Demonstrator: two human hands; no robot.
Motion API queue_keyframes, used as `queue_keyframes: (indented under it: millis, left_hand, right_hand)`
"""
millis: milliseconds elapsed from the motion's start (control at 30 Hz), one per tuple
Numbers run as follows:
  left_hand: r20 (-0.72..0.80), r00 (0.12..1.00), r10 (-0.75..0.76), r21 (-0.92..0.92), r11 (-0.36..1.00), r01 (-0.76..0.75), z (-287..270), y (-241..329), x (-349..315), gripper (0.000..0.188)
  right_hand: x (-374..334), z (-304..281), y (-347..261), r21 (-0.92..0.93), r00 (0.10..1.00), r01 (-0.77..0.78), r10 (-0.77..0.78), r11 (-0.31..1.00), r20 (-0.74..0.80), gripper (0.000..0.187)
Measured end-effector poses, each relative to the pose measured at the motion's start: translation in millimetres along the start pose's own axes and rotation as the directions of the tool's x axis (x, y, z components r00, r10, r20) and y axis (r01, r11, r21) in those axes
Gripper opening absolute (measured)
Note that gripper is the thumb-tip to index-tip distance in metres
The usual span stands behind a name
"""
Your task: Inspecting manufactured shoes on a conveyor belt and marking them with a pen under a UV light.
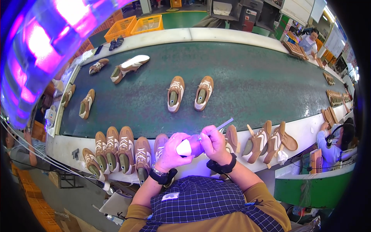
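In front of my apron, my left hand (pixel 172 153) is wrapped round a shoe (pixel 196 145) with a white patch at its end, tinted violet by the light. My right hand (pixel 213 145) pinches a thin translucent stick (pixel 225 123), its upper end pointing up and to the right. The lower end meets the shoe near my fingertips; the exact contact is hidden. Close by on the left stands a brown sneaker (pixel 142 154) with white laces, and on the right another brown sneaker (pixel 231 138) is partly covered by my hand.
A green conveyor belt (pixel 239 77) with several brown sneakers runs beyond a white ledge (pixel 77 154). More shoes and loose insoles (pixel 289 141) lie along the ledge. A glowing violet lamp (pixel 42 50) hangs upper left. Yellow crates (pixel 147 24) stand behind. Co-workers sit at the right (pixel 334 143).
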State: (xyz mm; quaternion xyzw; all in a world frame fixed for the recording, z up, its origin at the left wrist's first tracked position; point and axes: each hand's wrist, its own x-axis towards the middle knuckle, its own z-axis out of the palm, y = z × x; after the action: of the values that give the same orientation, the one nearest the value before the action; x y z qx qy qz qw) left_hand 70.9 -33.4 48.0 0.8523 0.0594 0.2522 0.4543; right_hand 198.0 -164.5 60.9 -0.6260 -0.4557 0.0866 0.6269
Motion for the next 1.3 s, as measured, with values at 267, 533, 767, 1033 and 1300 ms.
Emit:
queue_keyframes:
  millis: [267, 533, 767, 1033, 1300]
  left_hand:
    - [-0.013, 1.0, -0.028, -0.036, 0.999, 0.028, -0.4, -1.3, 2.2, 0.057]
    - [-0.01, 0.999, -0.036, -0.044, 0.998, 0.036, -1.7, -1.4, 4.8, 0.057]
    - [-0.055, 0.998, -0.01, -0.012, 1.0, 0.009, -3.3, -0.3, 8.1, 0.055]
    - [-0.066, 0.998, -0.021, -0.035, 0.999, 0.019, -3.0, -0.9, 10.3, 0.053]
    - [-0.059, 0.998, -0.03, -0.026, 0.999, 0.028, -4.0, -2.3, 11.9, 0.053]
  right_hand:
    - [-1.8, 0.1, 0.6, -0.002, 1.0, 0.014, -0.014, 1.0, -0.013, 0.004]
    - [-2.4, 3.1, 3.1, 0.036, 0.999, -0.01, 0.011, 0.999, -0.037, 0.005]
    - [-1.4, 3.7, 3.3, 0.024, 0.999, -0.052, 0.053, 0.998, -0.009, 0.004]
    - [-5.6, 5.1, 7.1, -0.018, 0.997, 0.057, -0.057, 0.998, -0.048, 0.006]
    - [-0.7, 6.6, 3.0, 0.003, 0.999, -0.003, 0.003, 1.0, -0.05, 0.005]
